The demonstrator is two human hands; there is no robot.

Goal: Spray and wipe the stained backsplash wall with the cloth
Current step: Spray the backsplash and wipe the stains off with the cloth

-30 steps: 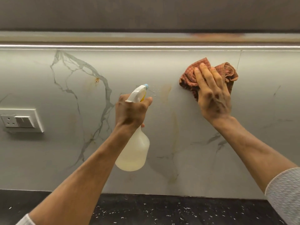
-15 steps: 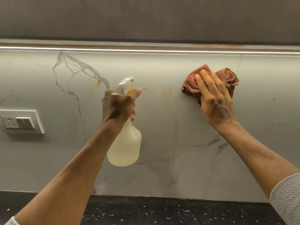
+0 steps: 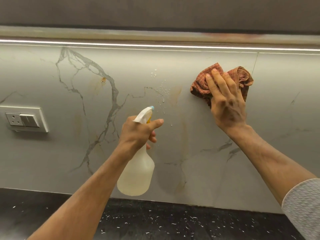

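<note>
The grey marble-veined backsplash wall [image 3: 190, 153] fills the view, with yellowish stains [image 3: 176, 94] near its middle and an orange spot [image 3: 103, 79] further left. Spray droplets [image 3: 162, 90] cling to the wall beside the central stain. My left hand [image 3: 138, 132] grips a translucent spray bottle [image 3: 136, 175] by its neck, the white nozzle [image 3: 144, 114] pointing up and right at the wall. My right hand [image 3: 225, 103] presses a crumpled red checked cloth [image 3: 242, 78] flat against the wall at the upper right, to the right of the droplets.
A white socket and switch plate [image 3: 23, 119] is set into the wall at the left. A black speckled countertop [image 3: 155, 220] runs along the bottom. A lit strip [image 3: 155, 45] and a dark cabinet underside [image 3: 155, 11] sit above the wall.
The spray bottle in my left hand rose and shifted left, then came down and right, lower than before. More droplets now show on the wall. My right hand and cloth stayed nearly in place.
</note>
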